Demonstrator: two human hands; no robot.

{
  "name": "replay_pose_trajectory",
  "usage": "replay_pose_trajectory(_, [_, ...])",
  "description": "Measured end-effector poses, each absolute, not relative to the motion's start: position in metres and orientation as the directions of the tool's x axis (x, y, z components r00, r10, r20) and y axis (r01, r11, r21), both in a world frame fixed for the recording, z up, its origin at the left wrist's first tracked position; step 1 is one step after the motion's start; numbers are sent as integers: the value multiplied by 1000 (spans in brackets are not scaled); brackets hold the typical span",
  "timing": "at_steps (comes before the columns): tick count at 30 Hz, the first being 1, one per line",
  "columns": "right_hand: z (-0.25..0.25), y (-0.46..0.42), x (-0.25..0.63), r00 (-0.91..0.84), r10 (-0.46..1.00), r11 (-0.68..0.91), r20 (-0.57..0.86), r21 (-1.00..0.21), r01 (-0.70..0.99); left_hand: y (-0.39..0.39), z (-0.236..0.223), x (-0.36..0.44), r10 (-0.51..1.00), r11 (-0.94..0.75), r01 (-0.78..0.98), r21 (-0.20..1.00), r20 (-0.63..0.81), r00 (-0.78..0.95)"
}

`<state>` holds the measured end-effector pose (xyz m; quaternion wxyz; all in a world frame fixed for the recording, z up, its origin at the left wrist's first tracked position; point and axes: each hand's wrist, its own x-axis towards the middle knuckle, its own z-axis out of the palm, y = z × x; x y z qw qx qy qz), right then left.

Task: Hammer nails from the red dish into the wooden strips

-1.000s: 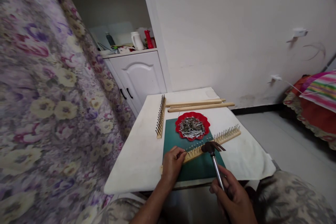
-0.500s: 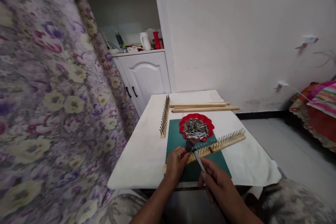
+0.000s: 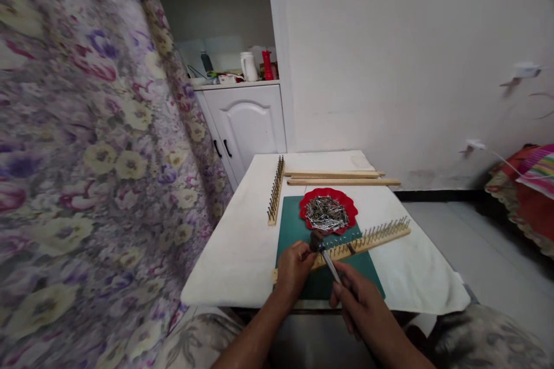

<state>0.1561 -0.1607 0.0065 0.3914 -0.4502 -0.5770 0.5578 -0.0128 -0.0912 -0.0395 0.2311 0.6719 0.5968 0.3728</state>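
Observation:
My right hand (image 3: 360,302) grips the metal handle of a small hammer (image 3: 322,248), whose dark head sits over the near left end of a wooden strip (image 3: 367,238) studded with upright nails. My left hand (image 3: 294,267) pinches at that same end of the strip, fingertips right beside the hammer head; whether it holds a nail I cannot tell. The strip lies slantwise across a green cutting mat (image 3: 294,225). Just behind it a red scalloped dish (image 3: 328,213) is heaped with loose nails.
A white table (image 3: 242,253) bears a second nailed strip (image 3: 276,198) at the mat's left and two plain wooden strips (image 3: 337,178) at the back. A flowered curtain (image 3: 86,155) hangs on the left, a white cabinet (image 3: 244,121) behind, a wall on the right.
The hammer head swung from the middle of the nailed strip leftward to its near end by my left fingers. My right hand moved in with it. The view shifted slightly.

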Motion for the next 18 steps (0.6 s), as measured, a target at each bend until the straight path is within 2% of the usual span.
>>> replay_pose_trajectory(7, [5, -159, 156, -280, 959, -7, -37, -994, 105, -92, -38, -12, 973, -181, 623, 761, 231, 0])
replay_pose_trajectory(18, [17, -167, 161, -237, 971, -35, -41, -999, 27, -94, -37, -14, 976, -185, 568, 802, 220, 7])
